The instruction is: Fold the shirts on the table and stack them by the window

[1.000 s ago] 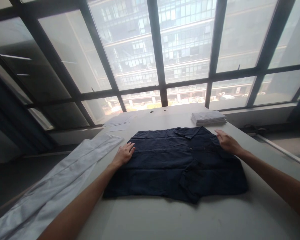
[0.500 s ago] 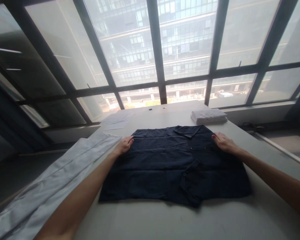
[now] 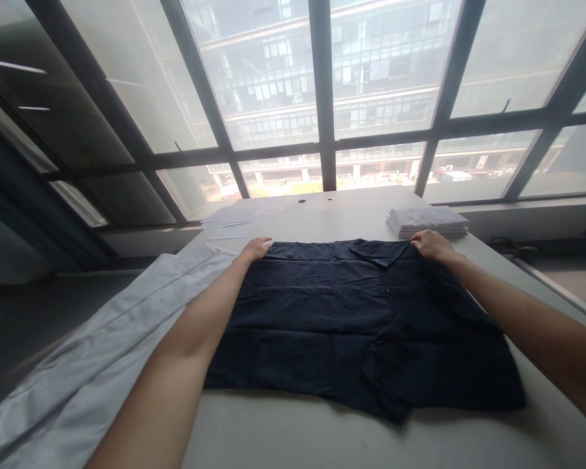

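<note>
A dark navy shirt [image 3: 332, 319] lies spread flat on a pale table [image 3: 332, 430], its collar toward the window. My left hand [image 3: 254, 249] rests at the shirt's far left corner, fingers curled onto the edge of the cloth. At the far right corner sits my right hand [image 3: 428, 245], its fingers closed on the fabric next to the collar. Both arms reach out across the shirt.
A long white cloth [image 3: 92, 371] lies along the table's left side and hangs off the near corner. A stack of folded white fabric [image 3: 427, 220] sits at the far right. Loose sheets of paper [image 3: 232, 218] lie at the far left, before large windows.
Both hands have slid away from me along the shirt's sides to its far corners, and their fingers have gone from flat to curled on the edge.
</note>
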A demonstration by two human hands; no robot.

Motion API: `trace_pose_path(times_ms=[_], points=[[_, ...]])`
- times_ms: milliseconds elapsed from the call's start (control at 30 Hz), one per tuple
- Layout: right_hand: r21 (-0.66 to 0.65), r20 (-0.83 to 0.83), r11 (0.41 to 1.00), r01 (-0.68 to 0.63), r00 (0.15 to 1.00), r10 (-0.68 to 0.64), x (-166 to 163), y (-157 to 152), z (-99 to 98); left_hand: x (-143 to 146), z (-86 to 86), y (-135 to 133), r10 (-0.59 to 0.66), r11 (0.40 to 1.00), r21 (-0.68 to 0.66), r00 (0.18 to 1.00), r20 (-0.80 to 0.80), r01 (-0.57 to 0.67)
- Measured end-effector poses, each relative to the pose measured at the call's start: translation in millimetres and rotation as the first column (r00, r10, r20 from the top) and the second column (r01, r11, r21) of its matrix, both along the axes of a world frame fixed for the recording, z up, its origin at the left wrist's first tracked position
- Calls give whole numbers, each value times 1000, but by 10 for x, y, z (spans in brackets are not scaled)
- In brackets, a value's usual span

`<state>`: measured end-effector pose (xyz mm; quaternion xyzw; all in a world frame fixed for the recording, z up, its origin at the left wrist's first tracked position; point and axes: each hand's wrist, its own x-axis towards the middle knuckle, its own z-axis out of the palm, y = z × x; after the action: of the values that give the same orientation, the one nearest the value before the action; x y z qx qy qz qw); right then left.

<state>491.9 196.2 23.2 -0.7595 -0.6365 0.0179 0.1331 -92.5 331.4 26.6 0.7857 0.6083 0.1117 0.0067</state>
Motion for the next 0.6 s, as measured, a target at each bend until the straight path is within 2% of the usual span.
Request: trace_pose_path(times_ms=[300,433,600], points=[[-28,68,996,-90,993,92,-66,248,-90,191,-170,111,-68,997,-39,998,12,68],[-65,87,988,-138,986,143,-34,378,-156,231,-135,182,-69,997,-23,997,-17,68],[-86,157,984,-156,973,168,2,503,-235,293,-42,336,24,999,-31,997,-68,-27]])
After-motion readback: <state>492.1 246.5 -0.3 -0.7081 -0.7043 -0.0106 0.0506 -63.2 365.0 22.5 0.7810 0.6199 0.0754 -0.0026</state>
